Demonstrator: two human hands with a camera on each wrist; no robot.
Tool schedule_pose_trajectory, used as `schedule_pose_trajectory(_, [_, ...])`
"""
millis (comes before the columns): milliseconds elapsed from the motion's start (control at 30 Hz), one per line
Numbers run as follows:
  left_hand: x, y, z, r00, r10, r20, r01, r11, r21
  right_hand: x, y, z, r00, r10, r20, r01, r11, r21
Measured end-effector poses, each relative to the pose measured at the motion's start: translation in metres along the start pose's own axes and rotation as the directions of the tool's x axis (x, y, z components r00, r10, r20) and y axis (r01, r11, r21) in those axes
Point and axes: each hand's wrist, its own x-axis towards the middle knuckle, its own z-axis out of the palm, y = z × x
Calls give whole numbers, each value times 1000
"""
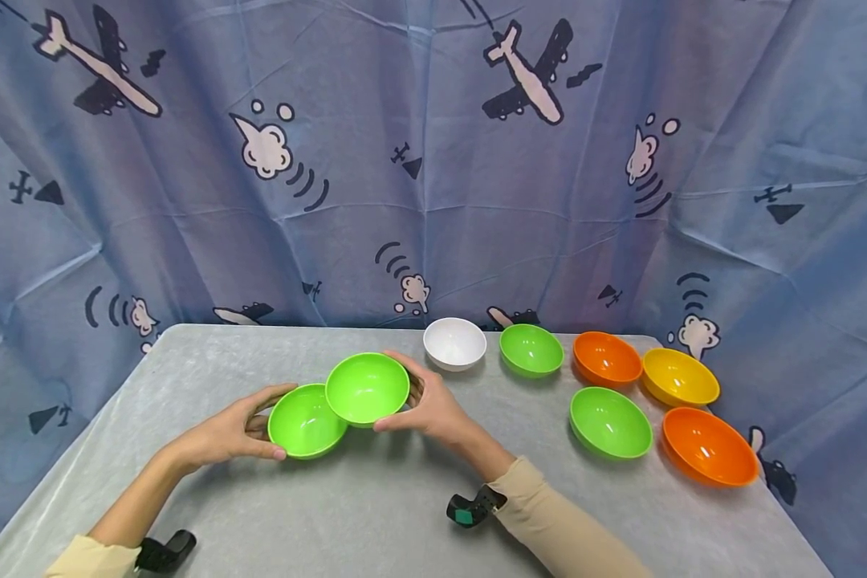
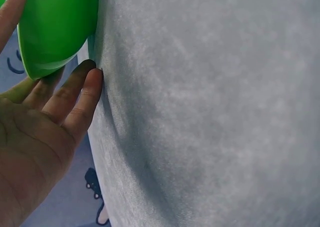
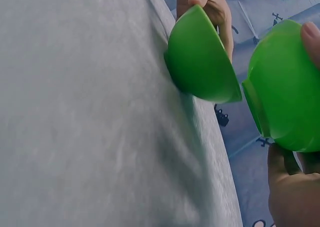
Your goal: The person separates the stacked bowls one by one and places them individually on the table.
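My left hand (image 1: 227,425) grips a green bowl (image 1: 307,425) by its left side, thumb at the near rim and fingers at the far rim. This bowl (image 3: 202,59) sits low over the table in the right wrist view. A second green bowl (image 1: 367,389) is held by my right hand (image 1: 429,401), with the thumb at its near rim and fingers round its right side. It (image 3: 290,87) is raised higher than the first, and its base faces the table. From the head view, its left edge overlaps the first bowl's right rim. Both openings face up.
On the grey table (image 1: 376,514), a white bowl (image 1: 455,343) and a green bowl (image 1: 531,350) stand at the back. Right of them are an orange bowl (image 1: 607,359), a yellow bowl (image 1: 680,377), another green bowl (image 1: 610,423) and a larger orange bowl (image 1: 710,446). A patterned blue curtain (image 1: 347,201) hangs behind.
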Motion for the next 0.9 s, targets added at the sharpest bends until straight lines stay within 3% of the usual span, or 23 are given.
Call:
schedule_pose_trajectory(300, [0, 1, 0, 1000, -7, -2, 7, 1000, -1, -13, 4, -21, 998, 16, -60, -20, 998, -66])
schedule_pose_trajectory(900, [-1, 1, -1, 1000, -12, 2, 12, 1000, 1, -38, 0, -55, 986, 86, -142, -101, 990, -102])
